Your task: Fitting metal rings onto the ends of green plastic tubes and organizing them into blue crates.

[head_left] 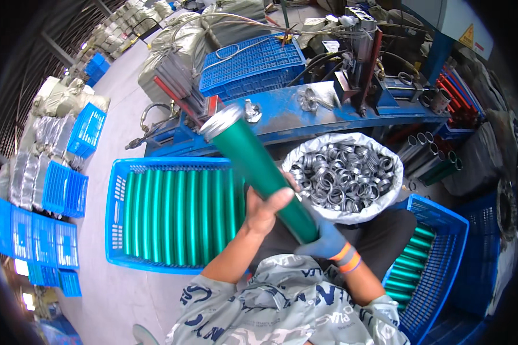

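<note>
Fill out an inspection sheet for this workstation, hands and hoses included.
Surface: blue bench, marked top, carrying metal fixtures.
Job's things: green tube, held tilted, silvery ring at its upper end; more green tubes side by side in the left blue bin and others in the right blue bin; metal rings heaped in a white-lined container.
Clutter: small metal parts loose on the bench.
Hands: left hand, bare, grips the tube's middle; right hand, blue-gloved, holds its lower end.
Cables: pale hose looped over stacked blue crates.
Surroundings: wrapped sacks behind; yellow warning sign on a cabinet.
</note>
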`<state>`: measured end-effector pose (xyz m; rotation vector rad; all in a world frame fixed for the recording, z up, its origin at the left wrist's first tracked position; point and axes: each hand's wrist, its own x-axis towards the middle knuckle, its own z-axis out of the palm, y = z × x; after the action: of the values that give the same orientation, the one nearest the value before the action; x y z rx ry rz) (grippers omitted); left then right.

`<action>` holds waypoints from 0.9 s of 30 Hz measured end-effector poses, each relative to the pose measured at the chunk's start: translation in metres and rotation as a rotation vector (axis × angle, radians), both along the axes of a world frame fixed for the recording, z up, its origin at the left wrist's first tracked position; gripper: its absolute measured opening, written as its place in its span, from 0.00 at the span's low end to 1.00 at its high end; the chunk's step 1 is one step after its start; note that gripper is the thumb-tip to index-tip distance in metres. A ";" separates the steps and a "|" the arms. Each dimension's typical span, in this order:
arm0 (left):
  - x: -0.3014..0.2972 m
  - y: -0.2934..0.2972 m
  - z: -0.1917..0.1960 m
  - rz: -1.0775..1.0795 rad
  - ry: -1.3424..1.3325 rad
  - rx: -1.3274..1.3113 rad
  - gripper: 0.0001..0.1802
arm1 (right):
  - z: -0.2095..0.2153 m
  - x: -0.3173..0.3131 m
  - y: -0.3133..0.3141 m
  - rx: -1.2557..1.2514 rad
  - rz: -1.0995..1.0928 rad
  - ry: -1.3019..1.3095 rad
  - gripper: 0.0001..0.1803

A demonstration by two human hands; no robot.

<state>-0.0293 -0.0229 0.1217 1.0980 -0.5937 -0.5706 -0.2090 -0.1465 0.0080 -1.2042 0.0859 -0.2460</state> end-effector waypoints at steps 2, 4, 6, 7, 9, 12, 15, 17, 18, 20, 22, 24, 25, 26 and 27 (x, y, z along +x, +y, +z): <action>0.017 -0.007 0.014 -0.012 0.091 -0.129 0.36 | -0.014 -0.009 0.016 -0.186 -0.027 0.119 0.52; 0.040 -0.008 0.043 -0.027 0.226 -0.344 0.41 | -0.030 -0.028 0.016 -0.311 -0.077 0.182 0.49; 0.056 -0.014 0.066 0.068 0.139 -0.450 0.40 | -0.023 -0.036 0.017 -0.519 -0.188 0.238 0.43; 0.066 -0.007 0.059 0.074 0.142 -0.448 0.40 | -0.016 -0.040 0.020 -0.518 -0.182 0.241 0.43; 0.085 0.004 0.043 0.003 0.063 -0.364 0.35 | -0.008 -0.044 0.021 -0.660 -0.298 0.203 0.43; 0.086 0.012 0.033 -0.022 0.121 -0.326 0.27 | -0.010 -0.055 0.024 -0.733 -0.298 0.256 0.42; 0.080 0.015 0.026 -0.071 0.159 -0.324 0.27 | -0.003 -0.070 0.024 -0.624 -0.190 0.303 0.41; 0.076 0.017 0.022 -0.079 0.190 -0.345 0.27 | -0.005 -0.073 0.023 -0.594 -0.152 0.300 0.41; 0.076 0.019 0.020 -0.095 0.195 -0.370 0.26 | -0.005 -0.075 0.022 -0.564 -0.122 0.291 0.41; 0.075 0.022 0.017 -0.097 0.187 -0.383 0.23 | -0.009 -0.077 0.021 -0.555 -0.080 0.283 0.40; 0.078 0.028 0.008 -0.088 0.196 -0.391 0.22 | -0.012 -0.078 0.019 -0.543 -0.035 0.276 0.38; 0.075 0.034 0.000 -0.071 0.195 -0.385 0.21 | -0.014 -0.078 0.018 -0.558 -0.003 0.259 0.36; 0.074 0.036 -0.002 -0.060 0.203 -0.381 0.21 | -0.016 -0.079 0.019 -0.555 0.009 0.266 0.36; 0.073 0.035 -0.002 -0.074 0.186 -0.395 0.21 | -0.015 -0.079 0.019 -0.467 0.046 0.294 0.33; 0.074 0.035 -0.003 -0.089 0.170 -0.409 0.21 | -0.016 -0.081 0.020 -0.378 0.083 0.322 0.31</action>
<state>0.0447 0.0121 0.1189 0.6338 -0.5815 -0.5814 -0.2901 -0.1269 -0.0076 -1.6134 0.2789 0.0094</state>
